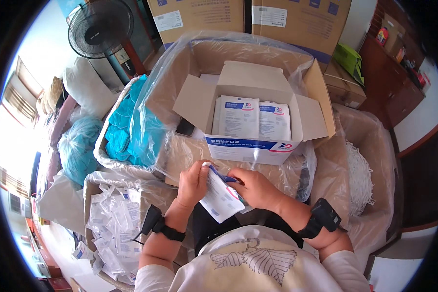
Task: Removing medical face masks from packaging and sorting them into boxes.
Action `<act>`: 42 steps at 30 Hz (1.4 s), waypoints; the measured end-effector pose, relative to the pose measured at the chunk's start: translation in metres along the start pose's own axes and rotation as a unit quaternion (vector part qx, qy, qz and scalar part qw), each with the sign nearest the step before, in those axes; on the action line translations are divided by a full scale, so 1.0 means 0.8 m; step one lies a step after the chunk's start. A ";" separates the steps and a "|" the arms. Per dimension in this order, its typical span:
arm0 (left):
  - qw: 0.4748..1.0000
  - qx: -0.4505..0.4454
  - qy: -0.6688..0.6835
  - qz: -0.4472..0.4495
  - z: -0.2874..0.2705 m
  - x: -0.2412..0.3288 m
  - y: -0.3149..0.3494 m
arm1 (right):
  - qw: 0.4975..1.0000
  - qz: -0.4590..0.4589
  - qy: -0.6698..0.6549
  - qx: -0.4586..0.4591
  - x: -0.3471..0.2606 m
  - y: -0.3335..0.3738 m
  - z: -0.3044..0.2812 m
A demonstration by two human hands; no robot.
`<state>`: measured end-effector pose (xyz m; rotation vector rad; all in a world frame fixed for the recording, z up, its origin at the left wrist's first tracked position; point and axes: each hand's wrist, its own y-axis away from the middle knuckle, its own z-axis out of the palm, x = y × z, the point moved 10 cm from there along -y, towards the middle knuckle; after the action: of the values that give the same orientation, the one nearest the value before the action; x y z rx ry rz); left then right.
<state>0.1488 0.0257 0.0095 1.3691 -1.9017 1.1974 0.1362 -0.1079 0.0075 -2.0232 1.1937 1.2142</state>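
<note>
A white packet (221,200) with blue and red print is held tilted in front of my body. My left hand (194,182) is closed on its upper left edge, thumb on top. At its upper right edge, my right hand (256,189) is closed, its thumb and fingers at a blue part of the packet. A bit of teal shows beneath the right fingers; I cannot tell what it is. Just beyond my hands stands a white box (250,150) with its flaps up. Inside it, similar packets (236,118) stand in two stacks.
A lined bin of turquoise face masks (124,131) stands at the left. Nearer is a bin of clear and white packets (113,226). A plastic-lined carton (180,63) surrounds the white box. At right, a carton holds white cords (359,180). A fan (100,29) stands far left.
</note>
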 end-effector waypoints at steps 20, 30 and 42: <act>0.990 0.105 -0.032 -0.086 -0.016 -0.025 0.019 | 0.968 -0.033 -0.046 0.243 0.013 0.009 -0.075; 0.989 0.145 0.023 0.025 -0.048 -0.006 0.019 | 0.994 0.001 0.093 -0.063 -0.017 0.031 -0.042; 0.960 0.237 -0.064 -0.134 -0.132 -0.053 0.069 | 0.976 -0.082 -0.009 0.200 -0.044 -0.012 -0.053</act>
<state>0.1036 0.1438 0.0072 1.9235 -1.4930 1.5127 0.1553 -0.1200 0.0582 -1.7637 1.1314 0.8338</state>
